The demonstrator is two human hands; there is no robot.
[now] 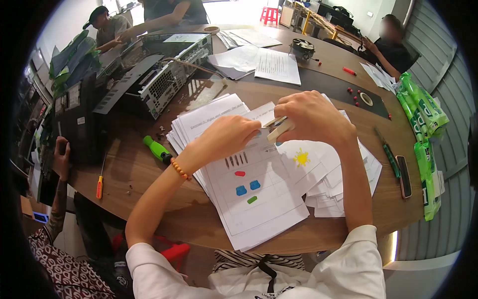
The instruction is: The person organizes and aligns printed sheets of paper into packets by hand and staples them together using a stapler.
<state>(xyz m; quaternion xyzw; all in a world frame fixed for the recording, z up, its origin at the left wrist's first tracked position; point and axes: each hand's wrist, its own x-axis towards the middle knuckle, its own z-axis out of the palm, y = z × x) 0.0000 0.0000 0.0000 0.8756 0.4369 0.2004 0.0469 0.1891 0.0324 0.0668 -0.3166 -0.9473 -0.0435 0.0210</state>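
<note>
A thick stack of printed sheets [264,209] lies before me, with red, blue and green shapes on its top page. Over the stack's upper part, my right hand [311,117] is closed round a pale stapler-like tool [280,130]. Close beside it, my left hand [229,137] has its fingers pinched at the upper edge of the papers; what they grip is too small to make out. A looser pile of papers [333,187] is to the right, partly under a sheet with a yellow splash [301,157].
An open computer case [172,82] stands at the upper left. A green-handled screwdriver [157,149] and an orange one [100,187] lie on the left. A phone [404,177] and green packets [420,109] are right. A co-worker's hand [61,158] is far left; other people sit beyond.
</note>
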